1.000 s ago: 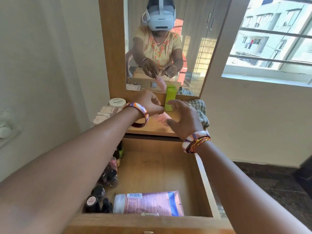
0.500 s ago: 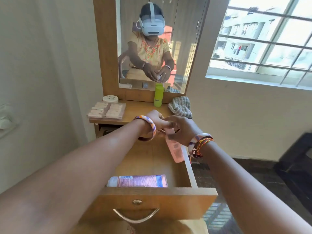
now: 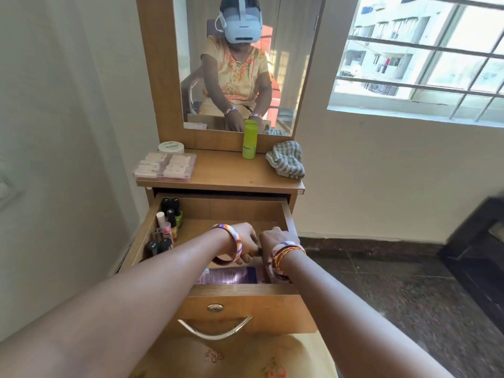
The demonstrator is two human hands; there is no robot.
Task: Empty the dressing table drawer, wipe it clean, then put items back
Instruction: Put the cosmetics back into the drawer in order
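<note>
Far to the left of both hands, small bottles (image 3: 166, 230) stand along the drawer (image 3: 240, 291) wall. The left hand (image 3: 244, 242) and right hand (image 3: 276, 240) meet low inside the drawer, fingers curled; what they grip I cannot tell. Just beneath them lies a purple packet (image 3: 231, 275). Best to set things down flat beside it.

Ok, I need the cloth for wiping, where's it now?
In the head view, the checked cloth lies crumpled at the right end of the dressing table top, just right of the green bottle.
</note>
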